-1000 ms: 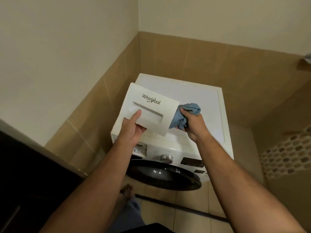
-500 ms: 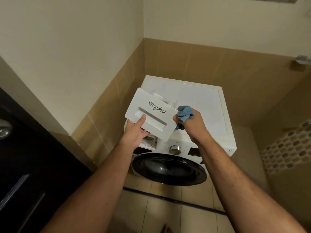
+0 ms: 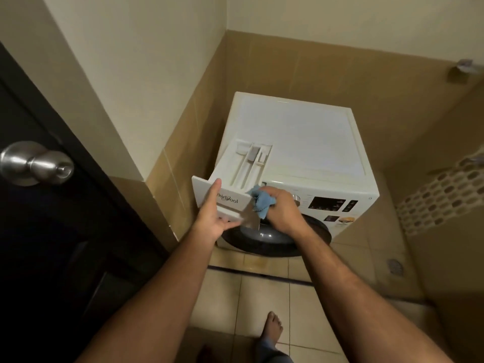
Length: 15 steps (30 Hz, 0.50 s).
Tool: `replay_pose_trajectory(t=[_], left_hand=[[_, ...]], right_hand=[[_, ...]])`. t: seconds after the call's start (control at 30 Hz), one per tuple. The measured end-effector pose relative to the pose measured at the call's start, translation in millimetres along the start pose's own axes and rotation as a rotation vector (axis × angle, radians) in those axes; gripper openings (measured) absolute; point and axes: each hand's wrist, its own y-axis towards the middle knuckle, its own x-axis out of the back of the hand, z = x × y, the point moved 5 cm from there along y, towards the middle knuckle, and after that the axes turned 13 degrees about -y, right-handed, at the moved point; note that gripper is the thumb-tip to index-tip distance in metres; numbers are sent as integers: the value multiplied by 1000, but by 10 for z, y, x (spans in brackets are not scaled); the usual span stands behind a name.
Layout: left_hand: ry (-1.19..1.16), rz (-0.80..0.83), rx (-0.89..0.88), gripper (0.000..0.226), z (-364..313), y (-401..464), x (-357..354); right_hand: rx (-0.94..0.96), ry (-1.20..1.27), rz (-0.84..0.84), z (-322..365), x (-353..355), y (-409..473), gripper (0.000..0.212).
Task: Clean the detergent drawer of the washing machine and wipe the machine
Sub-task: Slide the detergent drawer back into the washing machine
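Lengthwise, detergent drawer (image 3: 237, 169) toward wall

A dark door (image 3: 52, 231) (steel knob (image 3: 34, 163)) stands left; tan tiled floor (image 3: 262, 297) lies below.

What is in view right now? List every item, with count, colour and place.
washing machine: one, white, in the tiled corner
detergent drawer: one, white, in front of the machine's upper left, compartments showing
cloth: one, blue, bunched at the drawer's right front corner
machine door: one, dark, round, below the drawer
control panel: one, black, on the machine's front right
room door: one, dark, far left
doorknob: one, silver, on the room door
left hand: holds the drawer front
right hand: grips the cloth
foot: one, bare, on the floor tiles
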Motion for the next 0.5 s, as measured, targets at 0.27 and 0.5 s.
replay_pose_trajectory(t=[0.27, 0.5], left_hand=[[-85, -149, -70, 78, 187, 73, 588], [-143, -262, -112, 85, 317, 119, 697]], right_hand=[[-148, -47, 50, -390, 41, -87, 17], [-260, 61, -53, -658, 220, 46, 18]])
